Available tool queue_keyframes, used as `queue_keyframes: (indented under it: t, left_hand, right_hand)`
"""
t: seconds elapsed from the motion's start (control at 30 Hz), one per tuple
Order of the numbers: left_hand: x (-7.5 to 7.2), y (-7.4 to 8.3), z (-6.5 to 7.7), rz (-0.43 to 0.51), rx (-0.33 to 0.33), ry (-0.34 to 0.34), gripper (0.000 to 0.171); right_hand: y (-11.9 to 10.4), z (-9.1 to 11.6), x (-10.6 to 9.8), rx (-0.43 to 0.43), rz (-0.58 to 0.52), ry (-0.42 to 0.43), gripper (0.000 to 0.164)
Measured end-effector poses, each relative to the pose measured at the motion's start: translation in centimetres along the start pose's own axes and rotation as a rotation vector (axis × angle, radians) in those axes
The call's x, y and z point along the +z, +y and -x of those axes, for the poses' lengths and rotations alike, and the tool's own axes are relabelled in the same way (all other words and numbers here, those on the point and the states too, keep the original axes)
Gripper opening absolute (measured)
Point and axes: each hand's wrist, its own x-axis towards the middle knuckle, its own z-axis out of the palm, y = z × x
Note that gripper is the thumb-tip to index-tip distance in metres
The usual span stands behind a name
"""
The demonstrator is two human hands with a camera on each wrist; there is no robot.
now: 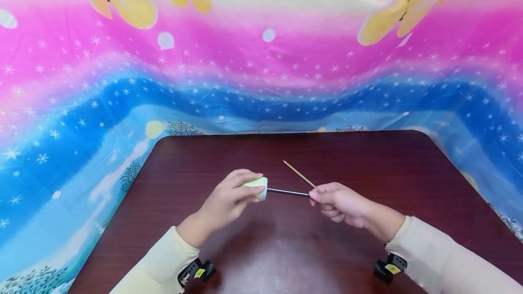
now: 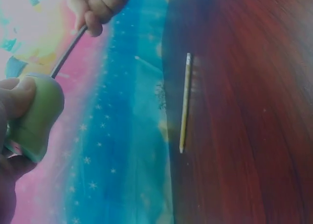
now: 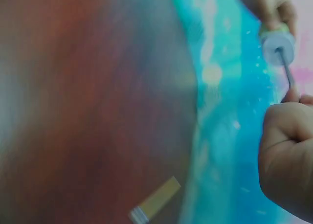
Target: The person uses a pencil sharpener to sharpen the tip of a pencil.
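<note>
My left hand (image 1: 226,198) holds a small light-green pencil sharpener (image 2: 41,109) with a whitish end face, fingers and thumb curled round its body. From that face a dark pencil (image 1: 288,192) sticks out toward the right, its inner end hidden inside the sharpener. With thumb and forefinger my right hand (image 1: 343,204) pinches the pencil's outer end. Both hands are above the table. Behind the right hand lies a plain wood-coloured pencil (image 1: 299,173) on the tabletop, partly covered by that hand in the head view. The left wrist view shows it whole, apart from both hands.
The dark red-brown table (image 1: 204,158) has rounded far corners. A printed cloth (image 1: 261,71) in pink, blue and cream hangs behind it and round its sides. Small black devices (image 1: 197,271) are strapped at both wrists, below the cream sleeves.
</note>
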Motion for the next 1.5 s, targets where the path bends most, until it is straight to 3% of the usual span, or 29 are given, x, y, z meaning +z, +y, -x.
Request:
queue_keyframes:
  t: [0.03, 0.1, 0.17, 0.23, 0.33, 0.4, 0.47, 0.57, 0.63, 0.73, 0.83, 0.93, 1.07, 1.27, 1.33, 1.4, 1.43, 1.5]
  left_hand:
    - [0.0, 0.1, -0.1, 0.005, -0.021, -0.006, 0.035]
    - [-0.2, 0.3, -0.2, 0.038, -0.117, -0.027, 0.034]
    - [-0.3, 0.4, -0.3, 0.101, -0.272, -0.052, 0.033]
    - [-0.5, 0.5, -0.3, 0.168, -0.443, -0.080, 0.033]
    - [-0.8, 0.5, -0.4, 0.258, -0.636, -0.117, 0.033]
    - [-1.0, 0.5, -0.5, 0.298, -0.705, -0.140, 0.032]
    - [-1.1, 0.4, -0.5, 0.328, -0.740, -0.156, 0.031]
    - [-1.2, 0.2, -0.4, 0.353, -0.751, -0.174, 0.030]
    - [-1.2, 0.2, -0.4, 0.355, -0.738, -0.182, 0.029]
    - [-1.1, 0.3, -0.3, 0.351, -0.686, -0.177, 0.030]
    - [-1.0, 0.4, -0.1, 0.335, -0.614, -0.151, 0.031]
    - [-0.7, 0.5, 0.0, 0.298, -0.512, -0.118, 0.032]
    - [-0.3, 0.3, -0.1, 0.207, -0.361, -0.087, 0.033]
    - [0.2, 0.0, 0.0, 0.104, -0.176, -0.051, 0.032]
    - [0.3, 0.0, 0.0, 0.090, -0.138, -0.043, 0.031]
    - [0.3, 0.0, -0.1, 0.078, -0.123, -0.044, 0.032]
    - [0.3, 0.0, -0.1, 0.078, -0.139, -0.050, 0.032]
    - [0.2, 0.0, -0.2, 0.095, -0.216, -0.059, 0.032]
  right_hand:
    - [0.0, 0.0, 0.0, -0.064, 0.141, 0.034, 0.021]
    - [0.2, -0.1, -0.1, -0.266, 0.554, 0.151, 0.020]
    - [0.5, -0.3, -0.2, -0.525, 1.001, 0.331, 0.025]
    - [0.9, -0.7, -0.2, -0.802, 1.287, 0.501, 0.027]
    - [1.2, -1.5, -0.3, -1.138, 1.457, 0.614, 0.033]
    - [1.4, -1.9, -0.2, -1.253, 1.467, 0.636, 0.031]
    - [1.5, -2.1, 0.0, -1.305, 1.465, 0.649, 0.030]
    - [1.7, -2.0, 0.4, -1.289, 1.443, 0.648, 0.030]
    - [1.8, -1.7, 0.8, -1.229, 1.410, 0.627, 0.033]
    - [1.8, -1.2, 1.4, -1.079, 1.305, 0.559, 0.038]
    - [1.5, -0.6, 1.7, -0.889, 1.145, 0.479, 0.021]
    - [1.0, -0.1, 1.9, -0.694, 0.953, 0.407, 0.005]
    - [0.1, 0.3, 1.7, -0.397, 0.696, 0.311, 0.011]
    - [-0.2, -0.1, 0.2, -0.050, 0.033, -0.013, 0.024]
    - [-0.1, -0.3, -0.3, 0.032, -0.106, -0.097, 0.023]
    - [-0.1, -0.4, -0.6, 0.059, -0.068, -0.110, 0.023]
    - [-0.1, -0.4, -0.7, 0.038, 0.011, -0.094, 0.023]
    - [-0.2, -0.5, -0.6, -0.078, 0.285, -0.013, 0.025]
